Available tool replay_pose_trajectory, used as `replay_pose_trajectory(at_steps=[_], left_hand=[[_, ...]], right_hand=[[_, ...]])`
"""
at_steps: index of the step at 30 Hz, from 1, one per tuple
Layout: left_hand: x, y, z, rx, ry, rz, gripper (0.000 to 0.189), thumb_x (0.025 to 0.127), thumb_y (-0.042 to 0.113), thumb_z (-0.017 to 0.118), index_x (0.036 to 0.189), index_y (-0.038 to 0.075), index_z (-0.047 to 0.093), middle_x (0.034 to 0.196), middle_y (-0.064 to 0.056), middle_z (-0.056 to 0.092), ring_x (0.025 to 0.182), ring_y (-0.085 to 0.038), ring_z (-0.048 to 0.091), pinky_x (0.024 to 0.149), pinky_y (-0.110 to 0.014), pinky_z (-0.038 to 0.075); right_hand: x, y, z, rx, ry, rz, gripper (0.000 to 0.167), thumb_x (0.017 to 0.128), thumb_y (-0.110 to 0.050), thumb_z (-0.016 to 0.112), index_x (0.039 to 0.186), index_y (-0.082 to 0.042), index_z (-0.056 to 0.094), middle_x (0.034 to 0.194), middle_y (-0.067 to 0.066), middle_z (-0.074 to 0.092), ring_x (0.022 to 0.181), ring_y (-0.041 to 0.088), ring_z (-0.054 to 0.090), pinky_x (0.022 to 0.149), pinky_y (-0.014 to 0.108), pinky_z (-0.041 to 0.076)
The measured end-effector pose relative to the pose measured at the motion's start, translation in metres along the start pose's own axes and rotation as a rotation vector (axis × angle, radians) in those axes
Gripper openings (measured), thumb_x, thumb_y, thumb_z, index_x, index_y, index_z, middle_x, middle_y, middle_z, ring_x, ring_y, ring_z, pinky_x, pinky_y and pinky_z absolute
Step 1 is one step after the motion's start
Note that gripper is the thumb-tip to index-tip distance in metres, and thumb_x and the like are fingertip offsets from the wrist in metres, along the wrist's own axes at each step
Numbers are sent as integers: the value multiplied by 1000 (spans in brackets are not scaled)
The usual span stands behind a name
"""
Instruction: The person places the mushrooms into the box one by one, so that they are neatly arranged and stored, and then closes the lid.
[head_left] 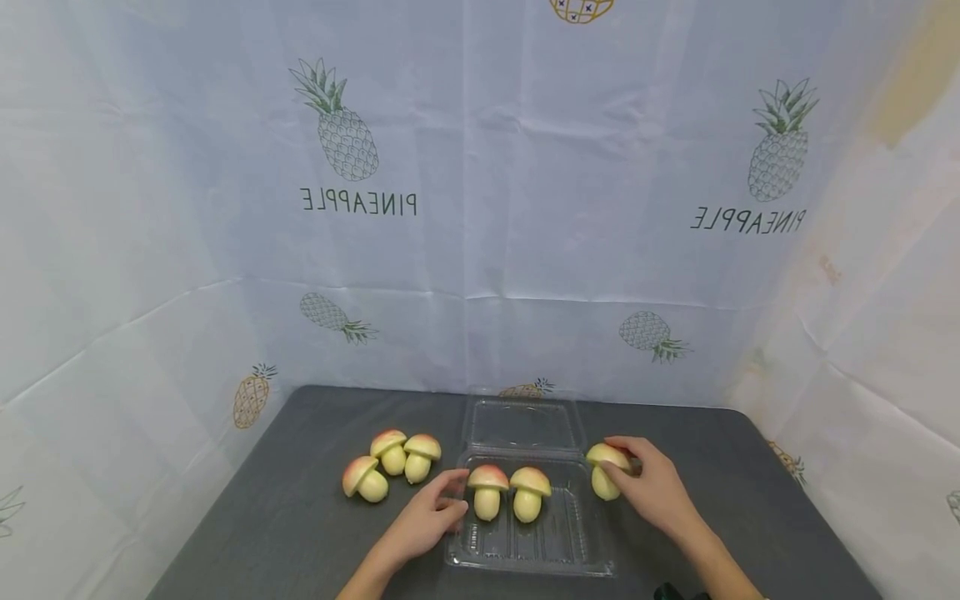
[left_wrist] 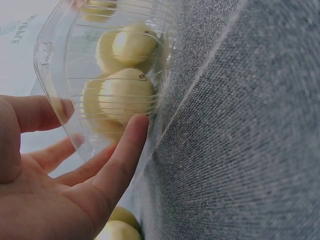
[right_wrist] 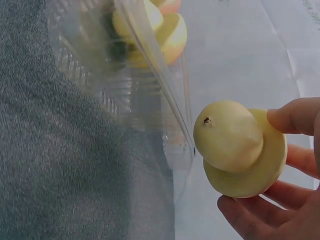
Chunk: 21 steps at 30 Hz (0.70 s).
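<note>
My right hand (head_left: 654,486) pinches a mushroom-shaped piece (right_wrist: 232,147) by its cap, with the thumb on one side and fingers on the other. It has a pale rounded stem with a dark spot at the end. It is held by the right edge of a clear plastic box (head_left: 525,562). My left hand (head_left: 423,521) rests its extended, spread fingers against the box's left wall and rim. Inside the box, a left mushroom piece (head_left: 487,493) and a right mushroom piece (head_left: 529,495) lie side by side, red-yellow caps toward the back.
The clear lid (head_left: 521,423) lies opened back behind the box. To the left, three more mushroom pieces (head_left: 390,452) lie grouped on the dark grey table (head_left: 300,533). A white curtain (head_left: 420,250) with pineapple prints hangs around the table's back and sides.
</note>
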<state>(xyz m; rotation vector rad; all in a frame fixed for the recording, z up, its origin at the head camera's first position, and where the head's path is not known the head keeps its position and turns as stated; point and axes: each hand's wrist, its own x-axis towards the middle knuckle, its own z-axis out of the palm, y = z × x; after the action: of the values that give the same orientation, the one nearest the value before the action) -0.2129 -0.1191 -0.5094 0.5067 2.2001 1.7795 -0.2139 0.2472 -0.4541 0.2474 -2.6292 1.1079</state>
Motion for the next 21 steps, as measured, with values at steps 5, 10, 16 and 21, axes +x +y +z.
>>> replay_pose_trajectory(at_steps=[5,10,16,21], left_hand=[[1,-1,-1,-2,1,0,51,105,14,58,151,1,41,137,-27,49,106,-35,65,78,-40,60],[1,-1,-1,-1,-1,-3,51,105,14,57,152,1,41,137,-27,49,106,-35,65,78,-40,60],[1,-1,-1,2,-2,-2,50,105,14,57,151,1,42,139,-27,49,110,-36,64,78,-41,60],[0,-1,0,5,-1,3,50,105,14,57,151,2,42,139,-28,49,110,-36,64,78,-40,60]], right_hand=[[-1,-7,5,23,-10,-18,41,94,-26,76,128,-6,67,119,6,65,103,21,61,78,30,56],[-2,-11,11,37,-14,-31,39,94,-26,76,127,-8,67,118,2,65,103,20,62,81,32,56],[-4,-12,20,40,-39,-31,38,93,-27,77,126,-10,68,118,2,65,102,19,63,81,32,56],[-5,-14,26,41,-62,-18,38,93,-26,78,126,-11,68,117,0,65,101,16,62,81,31,55]])
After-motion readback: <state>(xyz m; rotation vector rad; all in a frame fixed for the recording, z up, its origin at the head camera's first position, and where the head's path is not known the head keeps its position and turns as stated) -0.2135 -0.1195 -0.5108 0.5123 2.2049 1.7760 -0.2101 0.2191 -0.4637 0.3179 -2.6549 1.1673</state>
